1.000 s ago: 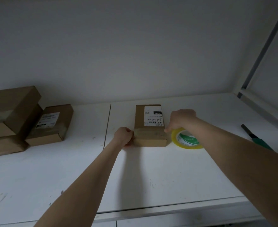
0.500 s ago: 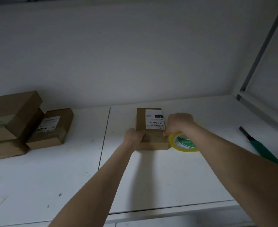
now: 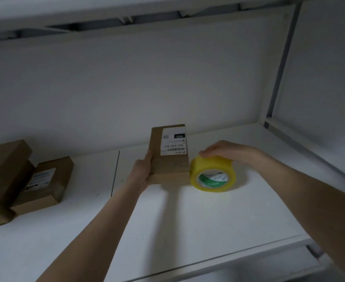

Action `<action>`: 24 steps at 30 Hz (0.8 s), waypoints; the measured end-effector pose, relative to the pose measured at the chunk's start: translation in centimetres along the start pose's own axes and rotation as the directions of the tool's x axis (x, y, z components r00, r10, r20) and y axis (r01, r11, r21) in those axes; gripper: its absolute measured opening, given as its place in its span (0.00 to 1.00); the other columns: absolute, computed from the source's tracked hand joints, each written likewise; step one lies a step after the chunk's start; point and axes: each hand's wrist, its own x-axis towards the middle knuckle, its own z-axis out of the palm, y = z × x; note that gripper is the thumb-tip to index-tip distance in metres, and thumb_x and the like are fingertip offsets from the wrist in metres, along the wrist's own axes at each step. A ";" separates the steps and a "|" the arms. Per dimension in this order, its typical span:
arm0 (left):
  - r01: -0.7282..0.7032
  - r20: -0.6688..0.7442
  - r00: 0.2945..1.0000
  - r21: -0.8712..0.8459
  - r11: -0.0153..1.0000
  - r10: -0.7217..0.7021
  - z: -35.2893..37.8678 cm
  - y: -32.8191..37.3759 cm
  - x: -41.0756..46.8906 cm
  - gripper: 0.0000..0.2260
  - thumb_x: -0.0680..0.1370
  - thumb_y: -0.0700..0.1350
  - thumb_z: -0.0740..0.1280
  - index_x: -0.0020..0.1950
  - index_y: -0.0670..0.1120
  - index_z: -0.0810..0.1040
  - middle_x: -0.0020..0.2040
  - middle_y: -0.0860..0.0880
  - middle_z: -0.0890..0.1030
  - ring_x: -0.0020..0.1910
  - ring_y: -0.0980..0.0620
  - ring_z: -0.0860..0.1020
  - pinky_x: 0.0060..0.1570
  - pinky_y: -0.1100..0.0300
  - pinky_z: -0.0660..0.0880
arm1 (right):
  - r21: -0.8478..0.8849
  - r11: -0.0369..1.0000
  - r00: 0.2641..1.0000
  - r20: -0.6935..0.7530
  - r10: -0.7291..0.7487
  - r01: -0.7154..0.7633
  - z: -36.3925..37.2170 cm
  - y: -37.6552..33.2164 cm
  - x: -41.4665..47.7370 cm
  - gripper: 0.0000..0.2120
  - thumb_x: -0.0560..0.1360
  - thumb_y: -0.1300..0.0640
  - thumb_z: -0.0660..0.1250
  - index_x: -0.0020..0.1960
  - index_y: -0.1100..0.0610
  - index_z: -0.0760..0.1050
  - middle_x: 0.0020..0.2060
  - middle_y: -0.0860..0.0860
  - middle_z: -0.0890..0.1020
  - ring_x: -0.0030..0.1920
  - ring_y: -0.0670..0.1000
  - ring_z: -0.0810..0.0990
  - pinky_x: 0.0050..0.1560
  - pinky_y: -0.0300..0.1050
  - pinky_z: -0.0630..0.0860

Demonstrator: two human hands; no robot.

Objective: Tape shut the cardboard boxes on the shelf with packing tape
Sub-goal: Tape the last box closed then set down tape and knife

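- Two hands at work: the left hand [image 3: 142, 169] grips the near left edge of the labelled box [image 3: 168, 163], mid-shelf; the right hand [image 3: 220, 150] curls over the tape roll [image 3: 212, 174], just beside the box's right side.
- Brace the box firmly so it cannot slide on the shelf [image 3: 187, 220].
- Draw the tape taut and flat along the seam.
- Other boxes [image 3: 43, 180] wait at the left.

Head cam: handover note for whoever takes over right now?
Left hand grips the labelled box by its near left corner; box tilted, far end raised.
Right hand holds the tape roll from above; roll on edge on the shelf, touching the box's near right corner.
Other boxes stacked at far left.
Done: cannot tell whether any box is taped.
Left: tape this box, then check the stack.
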 end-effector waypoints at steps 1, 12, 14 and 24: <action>-0.001 -0.002 1.000 -0.010 1.000 0.001 -0.3 0.4 -0.4 0.18 0.82 0.56 0.57 0.50 0.41 0.75 0.42 0.43 0.79 0.38 0.46 0.78 0.33 0.55 0.75 | 0.051 0.999 1.000 -0.003 -0.001 0.001 -0.1 0.1 -0.3 0.25 0.73 0.39 0.68 0.63 0.54 0.76 0.56 0.53 0.80 0.56 0.55 0.79 0.58 0.47 0.76; -0.040 0.036 0.998 -0.130 0.991 0.045 -1.7 2.1 -1.9 0.16 0.83 0.53 0.56 0.48 0.45 0.77 0.44 0.45 0.81 0.41 0.47 0.80 0.40 0.52 0.77 | -0.017 0.989 0.973 -0.180 -0.145 0.144 -1.5 -2.6 -2.4 0.26 0.73 0.34 0.65 0.30 0.53 0.63 0.26 0.48 0.65 0.28 0.48 0.66 0.35 0.44 0.61; -0.027 0.039 0.999 -0.170 0.985 0.034 -1.9 1.9 -1.9 0.16 0.83 0.53 0.55 0.49 0.46 0.78 0.44 0.46 0.82 0.42 0.48 0.80 0.39 0.53 0.77 | -0.080 0.989 0.968 -0.210 -0.138 0.123 -1.5 -3.0 -2.6 0.26 0.73 0.34 0.65 0.30 0.52 0.63 0.26 0.48 0.66 0.28 0.48 0.67 0.35 0.45 0.61; 0.095 0.164 0.986 -0.391 0.915 -0.032 -3.0 1.7 -2.1 0.14 0.82 0.53 0.56 0.52 0.48 0.78 0.38 0.48 0.85 0.38 0.49 0.82 0.32 0.56 0.80 | 0.002 0.997 0.983 -0.169 -0.078 0.079 0.1 -2.3 -2.8 0.29 0.74 0.33 0.63 0.42 0.61 0.78 0.34 0.53 0.76 0.35 0.50 0.76 0.39 0.43 0.70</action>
